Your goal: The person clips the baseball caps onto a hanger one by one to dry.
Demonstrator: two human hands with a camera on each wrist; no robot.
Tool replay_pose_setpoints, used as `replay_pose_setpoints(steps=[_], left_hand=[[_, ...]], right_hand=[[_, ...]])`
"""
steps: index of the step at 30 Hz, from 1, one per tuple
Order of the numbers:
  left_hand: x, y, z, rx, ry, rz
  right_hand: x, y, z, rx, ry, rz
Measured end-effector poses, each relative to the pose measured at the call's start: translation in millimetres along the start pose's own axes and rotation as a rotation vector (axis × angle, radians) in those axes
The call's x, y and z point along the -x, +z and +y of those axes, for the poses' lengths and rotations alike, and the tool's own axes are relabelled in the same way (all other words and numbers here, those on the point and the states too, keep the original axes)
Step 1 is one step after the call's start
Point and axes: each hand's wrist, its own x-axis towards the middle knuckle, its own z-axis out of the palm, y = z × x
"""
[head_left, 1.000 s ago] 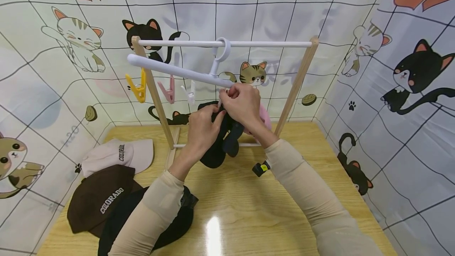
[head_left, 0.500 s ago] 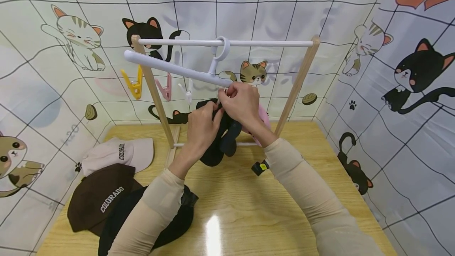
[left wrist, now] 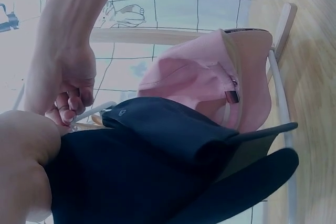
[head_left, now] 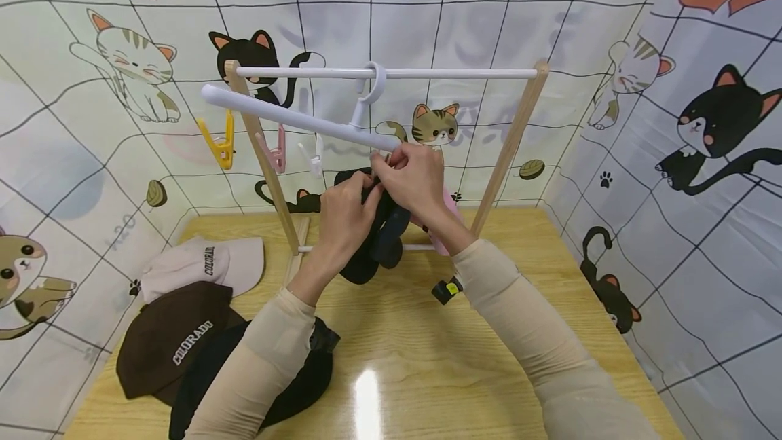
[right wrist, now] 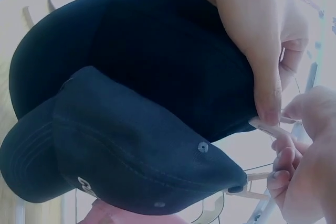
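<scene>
My left hand [head_left: 347, 214] grips the top of a black cap [right wrist: 157, 51], thumb and fingers at its crown. Right beside it, my right hand [head_left: 415, 178] pinches a pale clip [right wrist: 265, 127] below the hanger bar; the clip's end lies at the left thumb and the cap's edge. A dark navy cap [right wrist: 121, 145] hangs beside the black one, its crown caught in another pale clip [right wrist: 252, 183]. Behind it hangs a pink cap [left wrist: 184, 72], mostly hidden by my right arm in the head view. The lavender hanger [head_left: 299, 119] slants down to the right.
The hanger hooks over the white rod [head_left: 458, 74] of a wooden rack [head_left: 510, 148]. Yellow [head_left: 222, 144], pink [head_left: 277, 149] and white clips [head_left: 313, 155] dangle at left. Pink-white [head_left: 238, 265], brown [head_left: 177, 338] and black caps [head_left: 305, 379] lie on the table's left. A small black-and-yellow item [head_left: 447, 290] lies right of centre.
The hanger has slid left along the rod, and its dangling clips have moved left too. The hanging caps have shifted slightly left. Both hands keep their hold almost in place.
</scene>
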Motion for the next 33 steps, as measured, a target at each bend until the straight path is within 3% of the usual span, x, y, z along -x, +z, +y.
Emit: replay_pose_setpoints(steps=[13,21,33], left_hand=[[2.6,2.7,-2.4,0.074,-0.027,-0.024],[-0.4,-1.9,-3.5,0.072,-0.022,-0.050],[3.9,-18.0,-12.0,0.075,-0.081,-0.195]], right_hand=[[0.8,-1.3,8.1,-0.066,0.037,-0.045],[-0.6,-2.9,9.7,-0.079,0.009,-0.052],[2.8,-1.2,13.3,-0.074,0.038,-0.058]])
